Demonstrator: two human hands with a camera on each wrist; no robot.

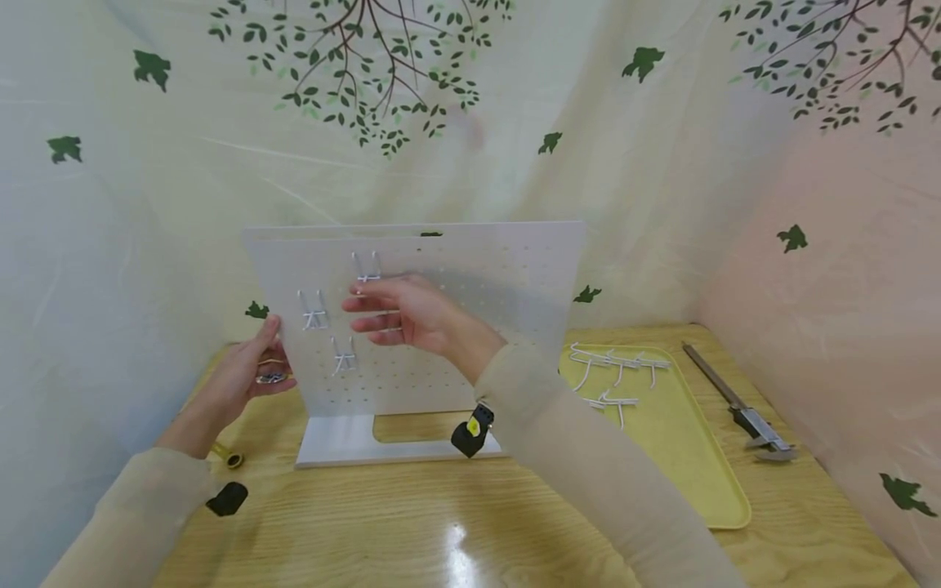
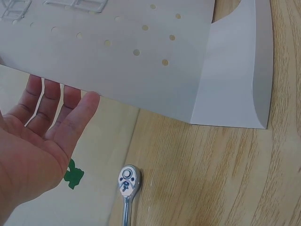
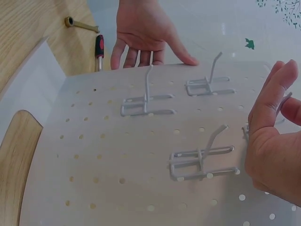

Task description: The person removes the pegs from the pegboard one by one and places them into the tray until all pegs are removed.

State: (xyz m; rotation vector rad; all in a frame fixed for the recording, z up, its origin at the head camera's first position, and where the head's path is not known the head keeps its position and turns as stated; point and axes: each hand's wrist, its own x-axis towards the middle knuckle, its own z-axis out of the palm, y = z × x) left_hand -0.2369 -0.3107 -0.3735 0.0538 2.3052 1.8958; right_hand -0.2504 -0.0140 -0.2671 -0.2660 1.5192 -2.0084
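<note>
A white pegboard (image 1: 470, 359) stands upright on its base, with white wire hooks on its left part. My left hand (image 1: 235, 376) holds the board's left edge, thumb at the edge and fingers partly hidden behind it. My right hand (image 1: 412, 314) is at the front of the board, pinching the uppermost hook (image 1: 366, 268) between thumb and fingers. In the right wrist view, my right hand covers most of that hook. Other hooks near it are a left hook (image 1: 314, 314), a lower hook (image 1: 343, 358) and a middle hook (image 3: 202, 162), which my right hand hides in the head view.
A yellow tray (image 1: 698, 465) on the right carries several loose hooks (image 1: 617, 359). Beside it lies a caliper (image 1: 742, 416). Left of the board are a ratchet (image 2: 128, 181) and a brass-coloured wrench (image 3: 82, 24). A printed curtain hangs behind the wooden table (image 1: 382, 523).
</note>
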